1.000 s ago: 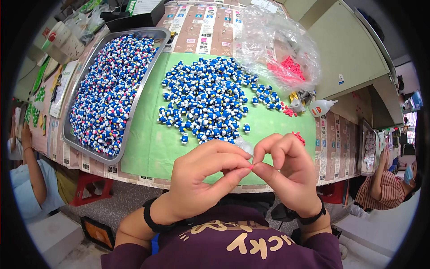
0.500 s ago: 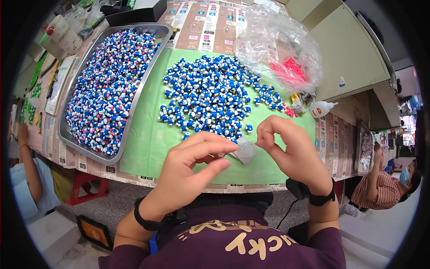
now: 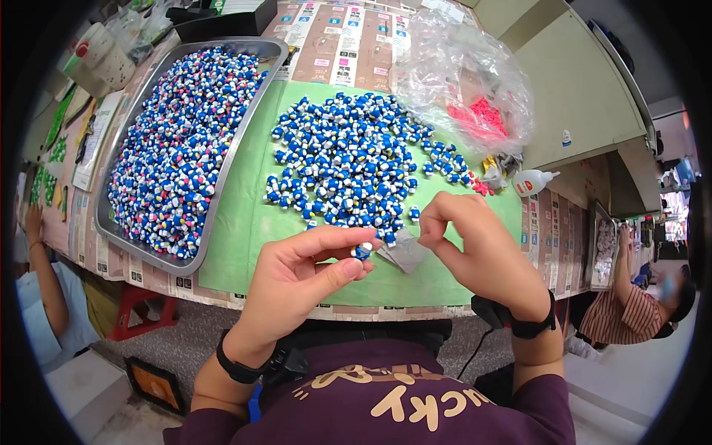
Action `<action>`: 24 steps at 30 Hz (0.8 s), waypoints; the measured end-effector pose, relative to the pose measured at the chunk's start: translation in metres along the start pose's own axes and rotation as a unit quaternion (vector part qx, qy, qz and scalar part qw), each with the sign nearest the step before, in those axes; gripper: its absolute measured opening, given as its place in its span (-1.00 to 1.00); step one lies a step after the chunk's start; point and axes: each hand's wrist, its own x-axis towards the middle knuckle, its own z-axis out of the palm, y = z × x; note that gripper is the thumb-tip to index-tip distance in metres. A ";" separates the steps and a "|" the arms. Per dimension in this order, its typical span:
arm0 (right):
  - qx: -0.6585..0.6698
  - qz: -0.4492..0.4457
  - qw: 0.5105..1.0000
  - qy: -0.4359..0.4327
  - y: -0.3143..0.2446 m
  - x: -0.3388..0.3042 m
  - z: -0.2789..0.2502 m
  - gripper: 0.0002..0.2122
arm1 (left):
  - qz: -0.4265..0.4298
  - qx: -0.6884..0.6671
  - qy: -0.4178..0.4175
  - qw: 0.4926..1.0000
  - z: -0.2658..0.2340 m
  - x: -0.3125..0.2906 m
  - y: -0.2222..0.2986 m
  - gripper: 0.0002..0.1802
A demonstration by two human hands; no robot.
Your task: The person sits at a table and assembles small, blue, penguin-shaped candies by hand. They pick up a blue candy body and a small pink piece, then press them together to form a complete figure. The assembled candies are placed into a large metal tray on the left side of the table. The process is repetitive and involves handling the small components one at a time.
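Note:
Between the thumb and fingertips of my left hand [image 3: 297, 268] is a small blue-and-white figure [image 3: 362, 252], held just above the near part of the green mat [image 3: 245, 237]. My right hand [image 3: 480, 248] hovers to its right, apart from the figure, with thumb and forefinger pinched together; whatever is in the pinch cannot be made out. A small greyish translucent piece of plastic [image 3: 406, 252] lies on the mat between the hands. Beyond them spreads a loose pile of similar blue-and-white figures [image 3: 341, 156]. Several small pink pieces [image 3: 482, 187] lie at the pile's right end.
A metal tray [image 3: 222, 185] full of similar figures stands on the left. At the back right lies a clear plastic bag [image 3: 460, 67] with pink pieces [image 3: 486, 117] inside. A white squeeze bottle [image 3: 532, 182] is near the cabinet [image 3: 586, 96]. Other people sit at both sides.
My left hand has shifted slightly left and down, and its fingers have turned so that the figure now shows. My right hand has barely moved and stays pinched.

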 end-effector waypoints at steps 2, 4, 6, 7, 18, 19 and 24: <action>0.140 0.014 0.989 0.033 -0.006 -0.001 -0.002 -0.82 | -0.002 0.013 -0.005 1.000 0.002 0.000 0.000 -0.78; 0.202 -0.011 0.978 0.058 -0.013 -0.003 -0.001 -0.81 | -0.012 -0.036 0.004 0.999 0.006 -0.001 -0.001 -0.78; 0.241 -0.034 0.966 0.081 -0.021 -0.006 0.004 -0.79 | 0.000 -0.047 0.005 0.999 0.010 -0.002 -0.003 -0.76; 0.249 -0.045 0.963 0.092 -0.026 -0.007 0.007 -0.79 | 0.017 -0.034 0.002 0.999 0.011 -0.002 -0.004 -0.76; 0.073 -0.128 0.980 0.138 -0.029 -0.009 0.020 -0.75 | 0.213 0.202 0.049 0.955 0.023 -0.005 -0.009 -0.74; 0.061 -0.129 0.980 0.137 -0.029 -0.009 0.021 -0.72 | 0.245 0.252 0.050 0.935 0.023 -0.004 -0.008 -0.74; 0.137 -0.058 0.982 0.113 -0.025 -0.016 0.025 -0.70 | 0.318 0.333 0.036 0.887 0.024 -0.002 -0.004 -0.71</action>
